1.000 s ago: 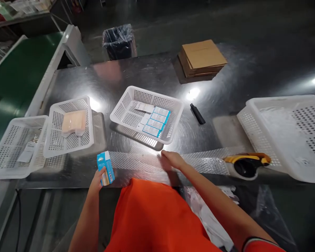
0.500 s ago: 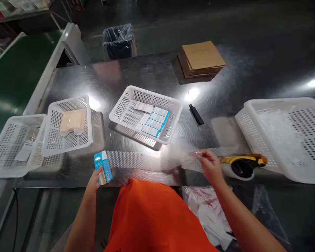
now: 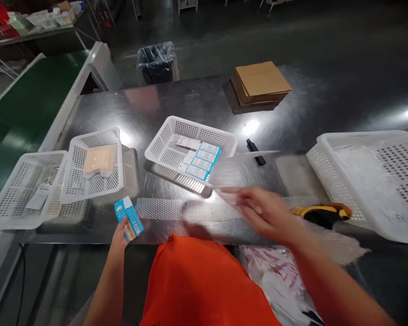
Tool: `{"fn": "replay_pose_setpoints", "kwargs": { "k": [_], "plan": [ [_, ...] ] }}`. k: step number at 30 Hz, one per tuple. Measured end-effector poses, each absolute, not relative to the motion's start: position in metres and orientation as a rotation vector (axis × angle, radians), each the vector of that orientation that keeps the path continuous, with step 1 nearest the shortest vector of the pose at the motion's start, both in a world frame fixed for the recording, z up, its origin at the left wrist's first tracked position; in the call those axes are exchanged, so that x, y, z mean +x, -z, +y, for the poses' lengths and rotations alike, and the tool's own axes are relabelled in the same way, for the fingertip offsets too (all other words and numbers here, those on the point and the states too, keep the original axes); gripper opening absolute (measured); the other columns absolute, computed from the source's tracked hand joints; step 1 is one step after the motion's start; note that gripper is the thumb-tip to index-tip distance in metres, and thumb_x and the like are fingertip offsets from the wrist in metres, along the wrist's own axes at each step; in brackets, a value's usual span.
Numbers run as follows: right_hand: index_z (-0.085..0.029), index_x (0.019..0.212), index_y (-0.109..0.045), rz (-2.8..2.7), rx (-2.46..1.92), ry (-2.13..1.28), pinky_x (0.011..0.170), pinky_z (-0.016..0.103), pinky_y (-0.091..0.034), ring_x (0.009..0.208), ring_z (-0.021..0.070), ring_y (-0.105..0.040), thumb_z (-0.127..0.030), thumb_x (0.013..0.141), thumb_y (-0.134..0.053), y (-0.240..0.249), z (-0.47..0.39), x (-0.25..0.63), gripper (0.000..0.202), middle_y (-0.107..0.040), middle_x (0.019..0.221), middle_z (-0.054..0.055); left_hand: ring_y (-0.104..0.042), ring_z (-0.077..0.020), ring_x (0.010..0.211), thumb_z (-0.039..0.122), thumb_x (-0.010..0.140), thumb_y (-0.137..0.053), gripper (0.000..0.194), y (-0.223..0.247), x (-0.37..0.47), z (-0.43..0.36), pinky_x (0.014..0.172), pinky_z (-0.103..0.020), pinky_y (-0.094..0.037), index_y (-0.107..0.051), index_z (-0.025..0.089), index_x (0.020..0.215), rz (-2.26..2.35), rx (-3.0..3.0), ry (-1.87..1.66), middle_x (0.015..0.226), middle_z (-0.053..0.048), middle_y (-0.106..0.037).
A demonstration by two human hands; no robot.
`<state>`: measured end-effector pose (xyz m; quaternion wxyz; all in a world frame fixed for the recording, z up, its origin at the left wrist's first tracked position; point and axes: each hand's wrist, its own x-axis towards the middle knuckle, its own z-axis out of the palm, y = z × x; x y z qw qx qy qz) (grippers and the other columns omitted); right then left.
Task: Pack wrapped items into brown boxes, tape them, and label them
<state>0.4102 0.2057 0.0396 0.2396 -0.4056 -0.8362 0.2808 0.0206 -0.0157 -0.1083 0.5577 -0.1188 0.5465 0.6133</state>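
Note:
My left hand [image 3: 120,233] grips a small blue and white carton [image 3: 129,218] near the table's front edge, tilted. Right of it, a strip of bubble wrap [image 3: 163,209] lies along the front of the metal table. My right hand [image 3: 265,212], blurred by motion, pinches a piece of clear plastic film [image 3: 236,170]. The film is raised over the table and partly overlaps the right end of the middle white basket [image 3: 158,158]. In that basket lie several blue-edged white boxes [image 3: 204,160] and a white packet [image 3: 189,142]. Whether the film is a bag or a sheet is unclear.
A yellow tape dispenser [image 3: 321,212] and a large white basket of clear plastic [image 3: 326,158] are at right. Behind are a black cutter-like object [image 3: 253,147] and stacked cardboard [image 3: 263,81]. Two more baskets [image 3: 119,158] stand left, beside a green conveyor [image 3: 34,95].
My right hand has moved left, and the plastic film has swung up from the bubble wrap towards the middle basket. The carton in my left hand has tilted further.

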Motion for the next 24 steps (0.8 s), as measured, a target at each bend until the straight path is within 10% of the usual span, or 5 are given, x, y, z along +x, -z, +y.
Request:
{"fn": "replay_pose_setpoints", "kwargs": {
  "k": [10,17,24],
  "plan": [
    [-0.017,0.103,-0.058,-2.52,-0.097,-1.823,0.07,0.025,-0.044,0.077,0.0146,-0.061,-0.005,0.074,-0.042,-0.049,0.199,0.249,0.035,-0.068,0.088,0.003,-0.071,-0.024,0.089,0.036,0.089,-0.056,0.035,0.146,0.031,-0.029,0.084,-0.039,-0.057,-0.061,0.014,0.115,1.167,-0.36,-1.495,0.099,-0.011,-0.075],
    [-0.017,0.091,-0.06,-3.087,-1.113,-1.163,0.067,0.026,-0.04,0.083,0.0198,-0.061,-0.032,0.09,-0.054,0.06,0.242,0.205,0.016,-0.068,0.086,0.006,-0.068,-0.0278,0.103,0.037,0.079,-0.069,0.043,0.151,0.031,-0.034,0.088,-0.037,-0.055,-0.063,0.013,0.115,1.139,-0.35,-1.514,0.105,-0.013,-0.073],
    [-0.018,0.09,-0.058,-3.058,-0.873,-1.389,0.077,0.028,-0.043,0.09,0.0185,-0.061,-0.029,0.094,-0.051,0.046,0.218,0.186,0.013,-0.068,0.095,0.007,-0.069,-0.0304,0.096,0.04,0.07,-0.077,0.051,0.148,0.034,-0.036,0.085,-0.04,-0.055,-0.065,0.012,0.11,1.159,-0.366,-1.507,0.101,-0.013,-0.074]
  ]
}}
